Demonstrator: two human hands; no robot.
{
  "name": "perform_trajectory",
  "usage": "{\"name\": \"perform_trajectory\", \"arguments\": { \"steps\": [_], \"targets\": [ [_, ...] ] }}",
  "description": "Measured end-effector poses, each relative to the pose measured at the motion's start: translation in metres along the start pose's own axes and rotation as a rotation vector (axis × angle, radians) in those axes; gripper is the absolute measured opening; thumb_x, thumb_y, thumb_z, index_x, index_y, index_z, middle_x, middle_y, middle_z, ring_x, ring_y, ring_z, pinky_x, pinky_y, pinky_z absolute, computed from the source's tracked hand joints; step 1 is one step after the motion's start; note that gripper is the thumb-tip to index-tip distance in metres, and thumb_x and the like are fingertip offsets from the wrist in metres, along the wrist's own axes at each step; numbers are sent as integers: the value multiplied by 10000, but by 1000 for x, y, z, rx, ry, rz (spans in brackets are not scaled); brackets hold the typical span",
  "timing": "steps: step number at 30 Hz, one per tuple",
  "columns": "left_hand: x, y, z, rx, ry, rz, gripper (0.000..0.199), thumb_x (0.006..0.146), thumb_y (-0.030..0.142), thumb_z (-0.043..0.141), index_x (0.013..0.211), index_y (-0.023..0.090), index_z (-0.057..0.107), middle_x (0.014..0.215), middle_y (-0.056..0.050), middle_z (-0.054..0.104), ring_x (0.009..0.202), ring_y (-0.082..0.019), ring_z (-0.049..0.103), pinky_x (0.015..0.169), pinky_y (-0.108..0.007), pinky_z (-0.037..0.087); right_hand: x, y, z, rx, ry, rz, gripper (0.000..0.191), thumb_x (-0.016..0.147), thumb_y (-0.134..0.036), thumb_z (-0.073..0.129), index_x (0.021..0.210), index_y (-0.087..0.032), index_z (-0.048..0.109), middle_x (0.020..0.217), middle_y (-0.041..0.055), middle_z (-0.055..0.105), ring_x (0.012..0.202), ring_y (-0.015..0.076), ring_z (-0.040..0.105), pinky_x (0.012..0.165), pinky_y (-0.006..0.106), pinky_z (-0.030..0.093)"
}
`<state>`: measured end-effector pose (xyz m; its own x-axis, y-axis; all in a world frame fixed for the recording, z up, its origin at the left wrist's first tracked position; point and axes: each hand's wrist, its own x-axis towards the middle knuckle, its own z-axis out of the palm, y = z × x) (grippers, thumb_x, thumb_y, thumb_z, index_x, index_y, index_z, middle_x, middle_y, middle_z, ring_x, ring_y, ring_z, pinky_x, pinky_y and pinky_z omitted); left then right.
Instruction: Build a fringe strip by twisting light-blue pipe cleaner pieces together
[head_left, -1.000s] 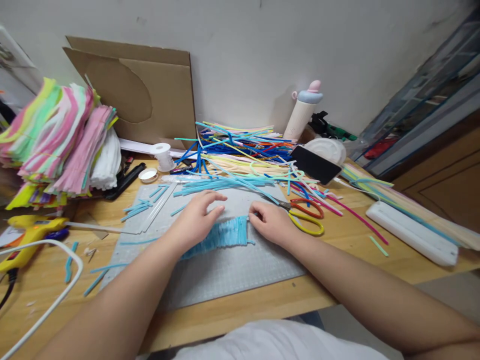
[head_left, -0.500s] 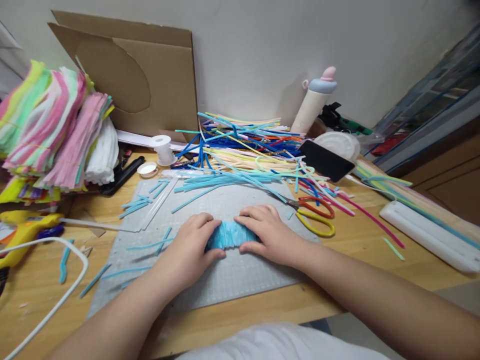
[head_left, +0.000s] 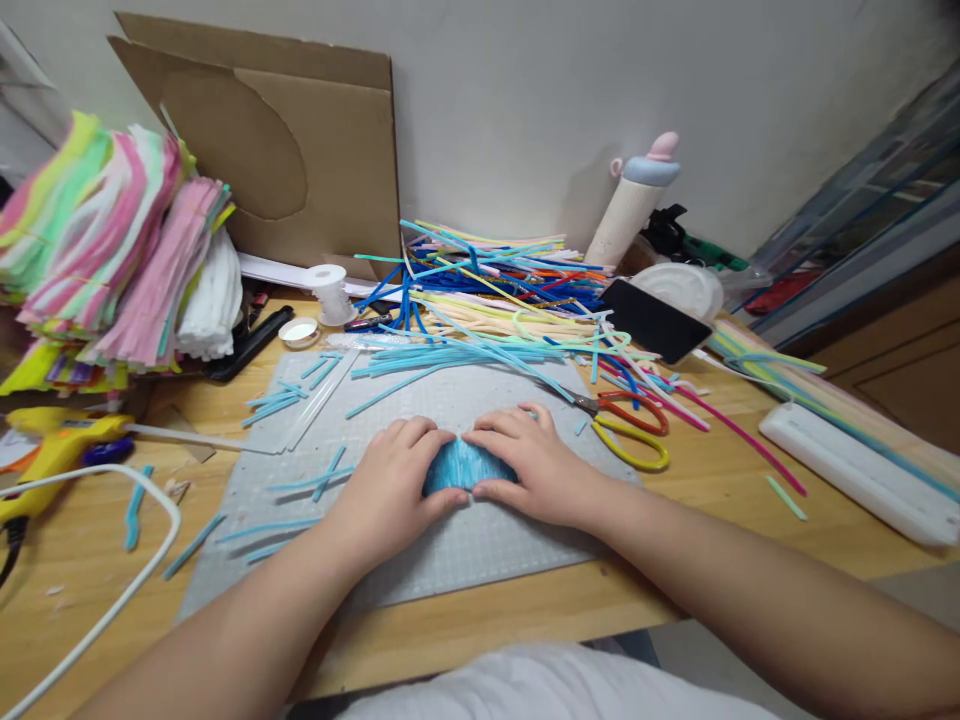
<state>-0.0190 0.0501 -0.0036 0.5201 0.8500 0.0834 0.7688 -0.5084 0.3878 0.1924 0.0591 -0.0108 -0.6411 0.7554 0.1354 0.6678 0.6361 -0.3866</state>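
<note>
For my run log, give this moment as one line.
left hand + right hand: pinching blue bundle | on cutting mat | scissors beside

Left hand: bare, no glove, ring or watch seen.
Right hand: bare, no glove, ring or watch seen.
Forearms: uncovered from wrist to the picture's edge; no sleeves are seen.
Garment: a white top is worn, seen at the bottom edge, plain, without print.
</note>
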Motion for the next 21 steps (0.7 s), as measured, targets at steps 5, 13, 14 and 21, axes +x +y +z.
{"name": "perform_trajectory", "arguments": {
  "steps": [5, 13, 14, 21],
  "targets": [
    [0, -1, 0, 9, -11, 13, 618, 713, 569, 635, 1202, 212, 509, 1170, -93, 540, 1071, -277, 479, 922, -426, 380, 2, 3, -3, -4, -3, -20, 480, 824, -480, 581, 1234, -233, 536, 1198, 121, 569, 1135, 267, 470, 1028, 518, 127],
    [-12, -18, -23, 77, -93, -13, 604, 708, 488, 668, 1240, 251, 509, 1164, -81, 546, 1078, -277, 490, 911, -416, 393, -4, 27, -25, -95, -23, -109, 593, 781, -515, 613, 1285, -221, 505, 1209, 135, 566, 1165, 289, 472, 1055, 568, 88],
    [-12, -17, -26, 77, -100, -1, 549, 732, 452, 651, 1225, 245, 524, 1140, -79, 562, 1054, -265, 506, 898, -398, 404, -5, 29, -27, -103, -29, -129, 583, 782, -499, 617, 1279, -214, 511, 1206, 138, 571, 1157, 286, 485, 1055, 569, 101],
    [-12, -3, -48, 43, -66, -35, 274, 883, 361, 435, 961, 234, 665, 862, -38, 686, 843, -212, 603, 787, -343, 437, -11, 22, -39, -10, 44, -249, 222, 856, -221, 499, 1012, -189, 653, 893, 56, 699, 852, 171, 626, 1016, 440, 323]
  ]
}}
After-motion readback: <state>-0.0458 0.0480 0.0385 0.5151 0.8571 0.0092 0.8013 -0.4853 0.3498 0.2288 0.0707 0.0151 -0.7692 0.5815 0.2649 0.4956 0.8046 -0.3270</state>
